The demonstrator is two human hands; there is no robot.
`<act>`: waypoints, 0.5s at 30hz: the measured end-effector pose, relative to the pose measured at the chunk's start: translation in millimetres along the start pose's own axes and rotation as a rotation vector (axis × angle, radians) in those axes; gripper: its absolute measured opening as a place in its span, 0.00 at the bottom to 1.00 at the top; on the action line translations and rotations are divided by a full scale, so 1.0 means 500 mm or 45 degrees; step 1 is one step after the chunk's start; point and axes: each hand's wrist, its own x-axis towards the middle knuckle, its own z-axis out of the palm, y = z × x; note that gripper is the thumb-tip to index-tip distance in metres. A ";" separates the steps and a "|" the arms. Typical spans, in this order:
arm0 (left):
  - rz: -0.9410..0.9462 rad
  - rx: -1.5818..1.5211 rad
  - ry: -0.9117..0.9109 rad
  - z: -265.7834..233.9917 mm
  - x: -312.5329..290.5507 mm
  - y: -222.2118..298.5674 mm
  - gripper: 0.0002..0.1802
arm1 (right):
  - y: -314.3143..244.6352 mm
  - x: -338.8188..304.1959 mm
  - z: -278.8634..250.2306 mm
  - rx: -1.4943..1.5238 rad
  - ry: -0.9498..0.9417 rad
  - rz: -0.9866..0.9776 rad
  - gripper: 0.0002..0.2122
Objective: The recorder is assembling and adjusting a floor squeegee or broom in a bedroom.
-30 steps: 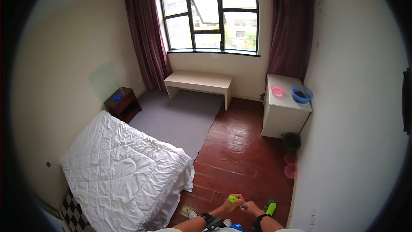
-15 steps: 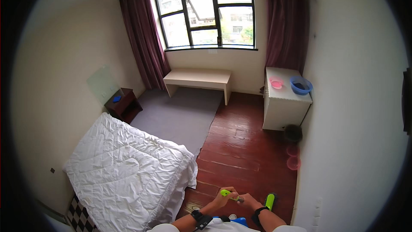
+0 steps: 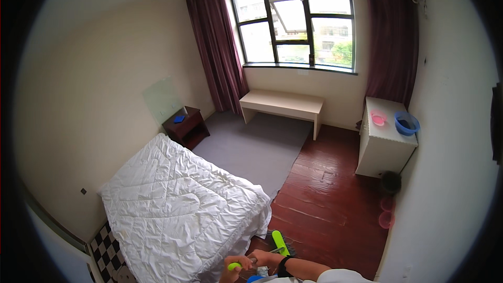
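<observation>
Head view, hands: both sit at the lower edge, close together. Left hand [image 3: 230, 273] is curled around the bright green grip end of a mop handle [image 3: 250, 262]; right hand [image 3: 270, 258], with a dark band at the wrist, is clenched on the metal shaft just beside it.
Head view, tool: the green mop head [image 3: 280, 241] rests on the dark red wooden floor [image 3: 335, 199], just past the right hand and near the foot corner of the bed [image 3: 178, 204].
Head view, surroundings: white quilted cover hangs close to the floor at that corner; grey rug [image 3: 251, 149] lies beyond, well apart from the mop.
Head view, far side: white cabinet [image 3: 385, 141] against the right wall carries a pink bowl and a blue basin; pale bench [image 3: 283, 106] under the window.
Technique, judged: keep the hands a little further apart on the shaft for leverage, and keep the head flat on the boards.
Risk, judged: the quilt's hanging edge could catch the mop head, so steer clear of the bed corner.
Unclear: mop head material is too small to tell.
</observation>
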 end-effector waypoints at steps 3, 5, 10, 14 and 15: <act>0.059 -0.040 0.072 -0.039 -0.025 -0.029 0.34 | -0.027 0.052 0.017 -0.097 -0.055 -0.028 0.09; 0.095 -0.073 0.075 -0.060 -0.023 -0.057 0.34 | -0.033 0.065 0.020 0.002 0.001 -0.031 0.10; 0.087 -0.132 0.026 -0.068 0.036 -0.096 0.33 | -0.005 0.015 -0.022 -0.013 0.032 0.196 0.10; -0.033 -0.371 -0.067 -0.039 0.074 -0.197 0.26 | 0.006 -0.084 -0.052 -0.009 0.108 0.568 0.10; -0.088 -0.466 -0.119 -0.021 0.082 -0.223 0.24 | 0.013 -0.119 -0.058 0.066 0.166 0.721 0.11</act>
